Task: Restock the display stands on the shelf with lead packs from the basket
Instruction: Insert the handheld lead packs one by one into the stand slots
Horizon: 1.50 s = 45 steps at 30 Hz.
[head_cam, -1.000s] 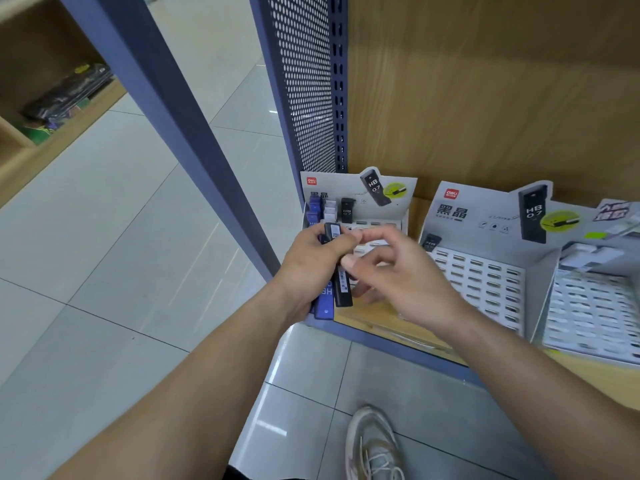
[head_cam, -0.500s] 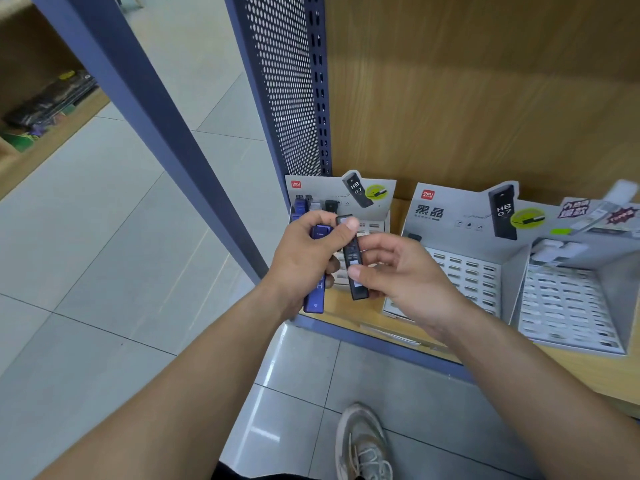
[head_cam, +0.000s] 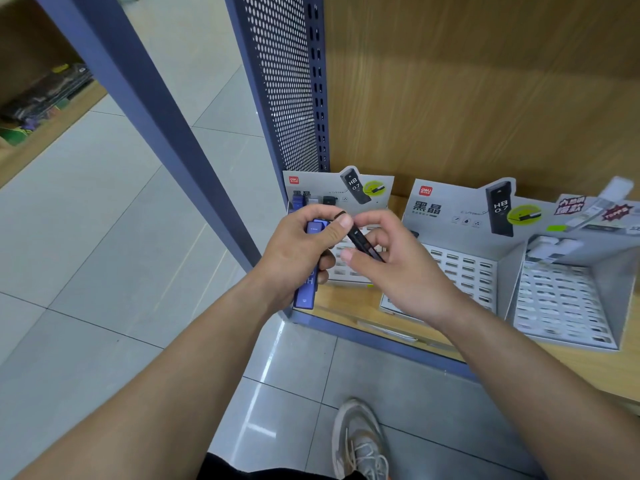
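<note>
My left hand (head_cam: 298, 254) grips blue lead packs (head_cam: 306, 289), held upright in front of the shelf edge. My right hand (head_cam: 398, 268) pinches a black lead pack (head_cam: 363, 242), tilted, its upper end touching my left thumb. Behind both hands stands the left display stand (head_cam: 377, 192), with a few blue, white and black packs in its back row. The middle display stand (head_cam: 460, 268) and the right display stand (head_cam: 561, 303) show mostly bare slots. No basket is in view.
The stands sit on a wooden shelf (head_cam: 349, 299) with a blue front edge. A blue perforated upright (head_cam: 287, 84) rises at the shelf's left end, with a blue post (head_cam: 156, 109) slanting in front. Grey tiled floor and my shoe (head_cam: 360, 441) lie below.
My right hand has drawn the black pack away from the bundle in my left hand and tilted it. The view has shifted slightly.
</note>
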Motion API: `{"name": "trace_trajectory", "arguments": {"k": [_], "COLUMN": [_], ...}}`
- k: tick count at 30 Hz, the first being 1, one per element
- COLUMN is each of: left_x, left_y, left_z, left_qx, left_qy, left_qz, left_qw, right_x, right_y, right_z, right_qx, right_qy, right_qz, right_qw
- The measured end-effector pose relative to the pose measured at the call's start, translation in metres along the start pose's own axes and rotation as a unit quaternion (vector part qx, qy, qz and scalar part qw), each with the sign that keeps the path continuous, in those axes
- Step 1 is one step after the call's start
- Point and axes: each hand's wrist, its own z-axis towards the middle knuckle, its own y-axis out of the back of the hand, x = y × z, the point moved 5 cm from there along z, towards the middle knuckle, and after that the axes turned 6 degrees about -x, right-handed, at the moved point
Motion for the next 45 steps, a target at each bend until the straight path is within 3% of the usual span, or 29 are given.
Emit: {"name": "trace_trajectory", "arguments": {"k": [2, 11, 16, 21, 25, 31, 40, 45], "left_x": [0.0, 0.005, 0.018, 0.025, 0.032, 0.034, 0.038, 0.041], "left_y": [0.0, 0.009, 0.021, 0.026, 0.027, 0.026, 0.029, 0.033], "left_z": [0.0, 0.002, 0.002, 0.002, 0.002, 0.005, 0.007, 0.007], "left_qx": [-0.001, -0.018, -0.052, -0.06, -0.046, -0.042, -0.046, -0.048], "left_qy": [0.004, 0.037, 0.084, 0.132, 0.149, 0.157, 0.174, 0.171], "left_qz": [-0.003, -0.006, 0.034, 0.02, 0.028, 0.024, 0.02, 0.032], "left_qw": [1.0, 0.999, 0.995, 0.989, 0.987, 0.986, 0.983, 0.984], "right_x": [0.001, -0.011, -0.021, -0.035, -0.038, -0.047, -0.069, -0.06], "right_y": [-0.002, 0.0, 0.006, 0.008, -0.004, -0.015, -0.027, -0.024], "right_z": [0.001, 0.01, 0.03, 0.074, 0.104, 0.129, 0.132, 0.129], "right_qx": [-0.006, -0.01, -0.048, -0.143, -0.126, -0.134, -0.111, -0.1], "right_qy": [0.016, -0.084, -0.06, -0.014, 0.039, 0.057, -0.008, 0.075], "right_qz": [-0.005, 0.199, 0.106, 0.01, -0.104, -0.108, -0.006, -0.136], "right_qw": [1.0, 0.976, 0.991, 0.99, 0.986, 0.984, 0.994, 0.983]}}
